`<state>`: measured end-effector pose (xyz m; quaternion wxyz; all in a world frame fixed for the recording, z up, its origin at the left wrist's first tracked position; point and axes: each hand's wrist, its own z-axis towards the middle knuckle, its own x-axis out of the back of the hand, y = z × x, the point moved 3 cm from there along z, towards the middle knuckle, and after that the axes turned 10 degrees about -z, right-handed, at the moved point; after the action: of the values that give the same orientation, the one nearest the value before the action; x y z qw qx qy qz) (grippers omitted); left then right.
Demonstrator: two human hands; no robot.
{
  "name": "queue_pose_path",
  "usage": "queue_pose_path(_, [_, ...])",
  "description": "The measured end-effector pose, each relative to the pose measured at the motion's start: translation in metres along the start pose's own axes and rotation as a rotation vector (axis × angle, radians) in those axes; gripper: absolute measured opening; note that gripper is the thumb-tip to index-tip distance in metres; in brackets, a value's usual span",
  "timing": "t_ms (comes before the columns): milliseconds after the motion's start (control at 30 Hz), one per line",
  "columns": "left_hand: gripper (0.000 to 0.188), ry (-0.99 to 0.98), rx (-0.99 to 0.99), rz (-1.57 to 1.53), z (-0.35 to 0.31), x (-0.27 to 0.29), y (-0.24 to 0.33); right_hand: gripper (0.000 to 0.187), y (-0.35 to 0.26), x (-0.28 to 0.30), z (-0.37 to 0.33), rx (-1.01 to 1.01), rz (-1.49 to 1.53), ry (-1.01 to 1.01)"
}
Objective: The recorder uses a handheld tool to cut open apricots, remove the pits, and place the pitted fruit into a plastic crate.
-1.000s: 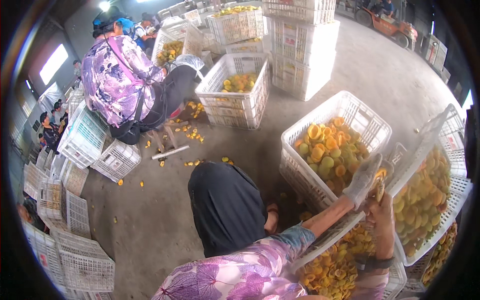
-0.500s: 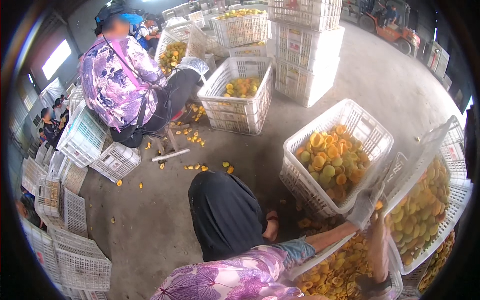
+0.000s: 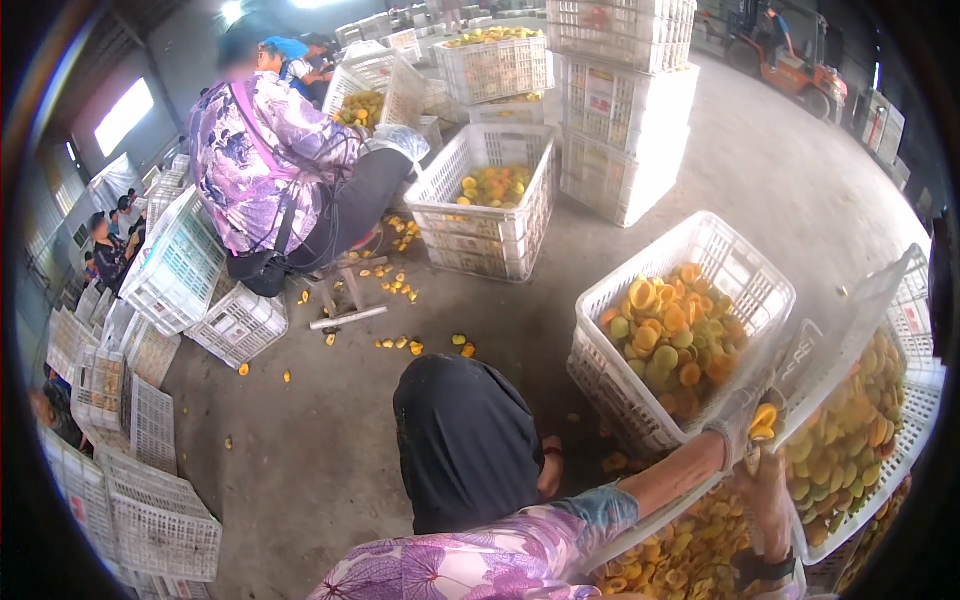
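My left hand, in a pale glove, reaches to the right with closed fingers. Split orange fruit halves show at its fingertips. Just below, my right hand, bare with a dark band at the wrist, is closed near the left one. Something small and pale shows at its fingers, too blurred to name. Under both hands a white crate holds many orange fruit pieces. Beside them on the right, a tilted white crate is full of yellow-green fruit. Ahead stands a white crate of fruit halves.
A person in a purple patterned top sits at the far left by crates of fruit. Stacked white crates stand ahead. Fruit scraps lie on the concrete floor. Crates line the left side. A forklift is far right.
Orange fruit halves now show plainly at my left fingertips, where only a small bit of orange showed before. My right hand has dropped slightly. The whole view has shifted a little.
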<state>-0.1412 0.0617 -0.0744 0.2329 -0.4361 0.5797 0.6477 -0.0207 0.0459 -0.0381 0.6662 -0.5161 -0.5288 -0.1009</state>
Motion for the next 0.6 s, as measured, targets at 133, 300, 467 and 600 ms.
queue_pose_path(133, [0.043, -0.081, 0.087, -0.097, -0.004, -0.008, -0.008, 0.021, 0.008, 0.003, -0.01, 0.28, -0.183, 0.389])
queue_pose_path(300, [0.043, -0.473, 0.193, -0.067, -0.014, -0.007, -0.022, 0.023, 0.009, 0.01, -0.03, -0.129, 0.065, -0.18])
queue_pose_path(467, [0.026, -0.041, 0.45, -0.19, -0.014, -0.011, -0.036, 0.027, 0.027, 0.012, -0.04, 0.043, 0.127, -0.024])
queue_pose_path(600, [0.02, -0.166, 0.484, -0.245, -0.018, -0.023, -0.035, 0.033, 0.032, 0.018, -0.081, -0.132, -0.011, 0.138])
